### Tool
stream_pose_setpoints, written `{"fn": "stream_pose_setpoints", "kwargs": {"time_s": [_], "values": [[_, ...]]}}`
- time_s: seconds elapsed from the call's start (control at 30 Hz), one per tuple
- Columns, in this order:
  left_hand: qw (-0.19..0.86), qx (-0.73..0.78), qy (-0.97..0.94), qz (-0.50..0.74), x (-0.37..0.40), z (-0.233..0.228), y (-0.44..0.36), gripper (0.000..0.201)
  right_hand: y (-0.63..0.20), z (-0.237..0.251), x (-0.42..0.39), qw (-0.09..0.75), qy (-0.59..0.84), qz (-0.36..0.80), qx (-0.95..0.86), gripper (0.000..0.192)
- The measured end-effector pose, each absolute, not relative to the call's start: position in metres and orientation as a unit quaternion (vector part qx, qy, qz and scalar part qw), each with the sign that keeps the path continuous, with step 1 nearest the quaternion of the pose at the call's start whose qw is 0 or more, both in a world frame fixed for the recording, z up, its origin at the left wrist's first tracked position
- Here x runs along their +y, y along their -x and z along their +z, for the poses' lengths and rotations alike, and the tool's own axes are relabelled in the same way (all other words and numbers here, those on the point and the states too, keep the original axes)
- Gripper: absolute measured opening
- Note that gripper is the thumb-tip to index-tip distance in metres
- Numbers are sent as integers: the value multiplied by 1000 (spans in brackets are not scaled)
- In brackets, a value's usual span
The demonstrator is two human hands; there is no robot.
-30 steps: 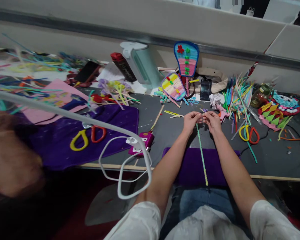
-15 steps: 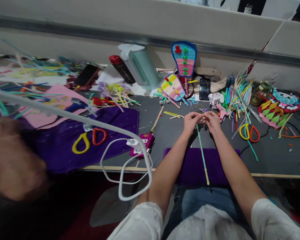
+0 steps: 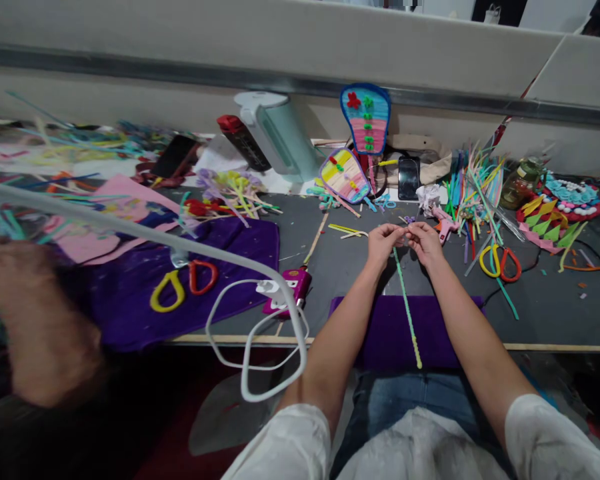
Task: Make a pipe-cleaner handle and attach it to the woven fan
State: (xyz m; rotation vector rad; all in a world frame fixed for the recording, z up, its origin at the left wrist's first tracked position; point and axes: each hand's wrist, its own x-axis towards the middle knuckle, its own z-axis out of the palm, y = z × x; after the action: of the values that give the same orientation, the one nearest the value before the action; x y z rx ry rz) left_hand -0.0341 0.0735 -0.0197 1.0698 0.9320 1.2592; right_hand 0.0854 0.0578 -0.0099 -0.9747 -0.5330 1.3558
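A green pipe cleaner with a yellow end [image 3: 406, 300] hangs down toward my lap from between my two hands. My left hand [image 3: 383, 243] has its fingers pinched at the strip's top. Close beside it, my right hand [image 3: 425, 242] is also pinched, fingertips nearly meeting the left ones; what lies exactly between the fingers is too small to make out. A folded purple cloth [image 3: 380, 337] lies at the table edge beneath the strip. Just beyond my right hand rests a pink glue gun [image 3: 446, 225]. Short yellow and pale strips [image 3: 347, 231] lie left of my left hand.
Right of me are scissors [image 3: 511, 265], a bundle of pipe cleaners [image 3: 473, 193] and a glass jar [image 3: 523, 183]. Two decorated paddle shapes [image 3: 366, 120] and a kettle [image 3: 287, 140] stand behind. Leftward, a white cable [image 3: 180, 243] crosses the view before another person's blurred arm [image 3: 50, 333].
The view has shifted slightly. Both my hands keep nearly the same pinched pose, with the pipe cleaner still hanging. The other person's arm at left has moved a little.
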Motion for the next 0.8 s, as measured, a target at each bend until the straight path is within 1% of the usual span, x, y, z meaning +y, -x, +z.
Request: {"fn": "stream_pose_setpoints", "kwargs": {"time_s": [0.27, 0.47, 0.6, 0.8], "values": [[577, 412, -475, 522, 78, -20, 41, 34, -91, -8, 58, 630, 468, 544, -297, 22], [577, 413, -474, 521, 76, -19, 39, 33, -95, -10, 61, 641, 475, 527, -295, 18], [583, 406, -472, 522, 72, -17, 37, 34, -92, -12, 63, 663, 478, 493, -297, 13], [587, 408, -477, 511, 71, -17, 36, 35, -87, -11, 62, 668, 484, 476, -305, 15]]}}
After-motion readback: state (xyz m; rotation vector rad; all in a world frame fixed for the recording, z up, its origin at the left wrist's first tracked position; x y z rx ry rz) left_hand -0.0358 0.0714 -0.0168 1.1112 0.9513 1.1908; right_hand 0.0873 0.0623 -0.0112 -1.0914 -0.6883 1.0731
